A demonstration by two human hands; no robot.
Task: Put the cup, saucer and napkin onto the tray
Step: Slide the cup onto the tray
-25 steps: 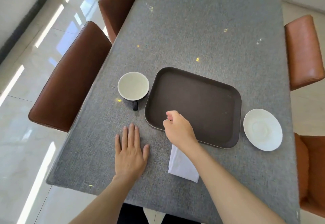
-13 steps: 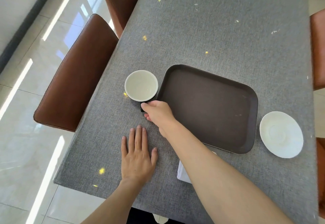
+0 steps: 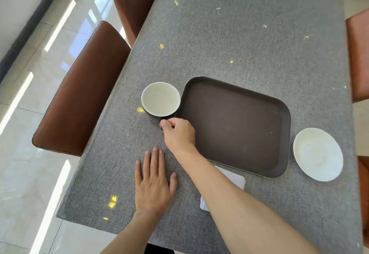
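Observation:
A dark cup (image 3: 161,98) with a pale inside stands on the grey table, touching the left edge of the dark brown tray (image 3: 235,122). My right hand (image 3: 177,132) is closed around the cup's handle, which it hides. My left hand (image 3: 154,182) lies flat on the tablecloth, fingers apart, just below the right hand. A white saucer (image 3: 317,154) sits on the table to the right of the tray. The white napkin (image 3: 232,180) lies below the tray's near edge, mostly covered by my right forearm.
Two brown leather chairs (image 3: 79,98) stand along the table's left side and orange-brown ones (image 3: 358,58) on the right. The table's near edge (image 3: 119,231) runs just behind my left wrist. Bare grey cloth stretches beyond the tray.
My right hand moved left from the tray's near rim to the cup and closed on its handle. The left hand stayed flat. The camera shifted slightly.

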